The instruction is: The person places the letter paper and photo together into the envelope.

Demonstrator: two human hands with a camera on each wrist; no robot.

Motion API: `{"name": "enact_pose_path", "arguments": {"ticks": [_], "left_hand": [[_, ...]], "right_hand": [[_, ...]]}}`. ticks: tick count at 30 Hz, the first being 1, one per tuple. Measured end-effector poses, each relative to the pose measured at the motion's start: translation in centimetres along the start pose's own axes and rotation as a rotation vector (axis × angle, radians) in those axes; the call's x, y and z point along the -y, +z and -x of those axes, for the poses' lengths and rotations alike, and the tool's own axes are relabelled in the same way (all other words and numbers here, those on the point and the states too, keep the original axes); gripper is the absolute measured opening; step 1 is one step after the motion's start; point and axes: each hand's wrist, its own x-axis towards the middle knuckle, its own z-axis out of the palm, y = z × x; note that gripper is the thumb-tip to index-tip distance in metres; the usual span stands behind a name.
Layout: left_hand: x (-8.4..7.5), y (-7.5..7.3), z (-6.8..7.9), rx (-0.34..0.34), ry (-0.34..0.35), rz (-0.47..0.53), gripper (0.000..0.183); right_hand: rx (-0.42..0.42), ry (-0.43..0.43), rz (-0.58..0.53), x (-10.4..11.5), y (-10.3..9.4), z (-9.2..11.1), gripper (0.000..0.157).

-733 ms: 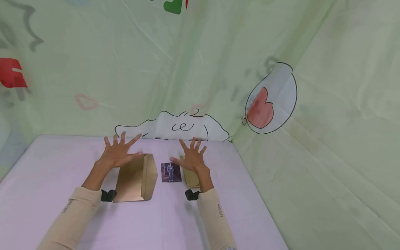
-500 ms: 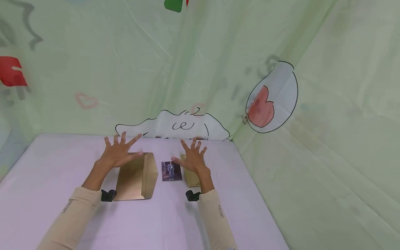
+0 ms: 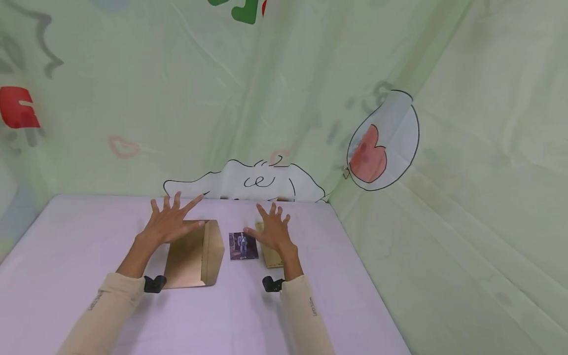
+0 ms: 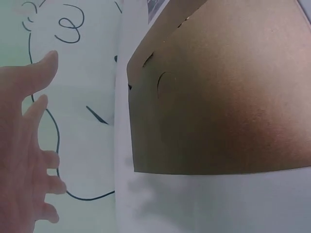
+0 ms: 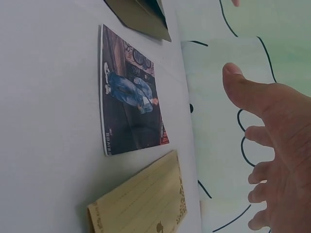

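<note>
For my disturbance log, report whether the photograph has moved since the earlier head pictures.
No: the photograph shows no visible shift in any direction against the far edge of the tabletop in the head view.

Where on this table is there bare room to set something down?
Bare table shows left of the left sleeve, between both sleeves nearer the camera, and right of the right sleeve. The middle is crowded: envelope, photo, and tan paper lie side by side, and in the head view left hand and right hand overlap that row.
</note>
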Motion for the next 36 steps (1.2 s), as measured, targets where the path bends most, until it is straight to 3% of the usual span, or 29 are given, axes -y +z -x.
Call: {"name": "enact_pose_path", "arguments": {"ticks": [10, 16, 19, 25, 36], "left_hand": [[-0.5, 1.3, 0.9, 0.0, 0.017, -0.016, 0.077], [-1.1, 2.5, 1.7, -0.003, 0.032, 0.03, 0.072], [-1.2, 3.5, 2.3, 0.002, 0.03, 0.063, 0.071], [-1.5, 5.2, 3.3, 0.0, 0.045, 0.1, 0.071], [-1.4, 6.8, 4.1, -0.021, 0.043, 0.093, 0.071]], "right_hand": [[-0.077, 0.018, -0.056, 0.4, 1.3, 0.4, 0.072], [-0.283, 0.068, -0.02, 0.8, 2.5, 0.3, 0.039], [-0.368, 0.113, -0.046, 1.1, 3.3, 0.2, 0.03], [-0.387, 0.168, -0.145, 1.8, 5.3, 0.8, 0.03], [-0.415, 0.265, -0.098, 2.1, 7.9, 1.5, 0.036]]}}
